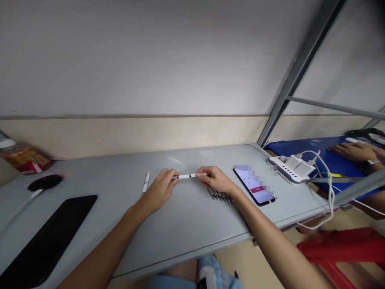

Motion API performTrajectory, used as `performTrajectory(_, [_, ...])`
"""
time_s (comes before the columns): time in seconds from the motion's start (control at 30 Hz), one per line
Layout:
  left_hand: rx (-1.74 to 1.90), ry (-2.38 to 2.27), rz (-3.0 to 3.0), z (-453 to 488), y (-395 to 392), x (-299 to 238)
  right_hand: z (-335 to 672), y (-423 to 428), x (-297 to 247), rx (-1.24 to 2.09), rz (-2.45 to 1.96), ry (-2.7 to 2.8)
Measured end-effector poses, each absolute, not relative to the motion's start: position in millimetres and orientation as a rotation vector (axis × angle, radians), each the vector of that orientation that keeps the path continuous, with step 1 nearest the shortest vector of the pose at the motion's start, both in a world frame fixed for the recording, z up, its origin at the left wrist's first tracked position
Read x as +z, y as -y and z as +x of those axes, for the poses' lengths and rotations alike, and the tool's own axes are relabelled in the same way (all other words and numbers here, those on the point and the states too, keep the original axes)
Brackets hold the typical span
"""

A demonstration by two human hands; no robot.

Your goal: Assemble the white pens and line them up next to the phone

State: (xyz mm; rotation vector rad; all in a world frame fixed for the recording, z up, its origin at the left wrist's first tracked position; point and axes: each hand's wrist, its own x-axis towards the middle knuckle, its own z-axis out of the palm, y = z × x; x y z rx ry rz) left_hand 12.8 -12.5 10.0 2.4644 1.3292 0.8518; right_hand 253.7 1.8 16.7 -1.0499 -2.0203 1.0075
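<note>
Both of my hands hold one white pen [189, 176] level above the grey table [180, 224]. My left hand [159, 189] pinches its left end, my right hand [217, 180] pinches its right end. A second white pen [146, 182] lies on the table just left of my left hand. Several grey pens [221, 195] lie in a row under my right wrist.
A phone [255, 185] with a lit screen lies right of my right hand. A white power strip [290, 168] with chargers and cables sits at the table's right end. A black pad [45, 237] and a black mouse [45, 182] lie at the left. Another person's hand [355, 151] rests on a blue table.
</note>
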Motion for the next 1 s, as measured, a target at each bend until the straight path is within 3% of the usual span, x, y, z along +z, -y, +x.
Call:
performTrajectory(0.6, [0.8,-1.307,2.465,12.8,10.6,5.4,253.7,-0.3,17.3,1.017,-1.091,2.054])
performTrajectory(1.0, [0.788,-1.328,2.445,12.0,10.0,4.6,247.3,3.8,22.4,0.741,-1.108,2.171])
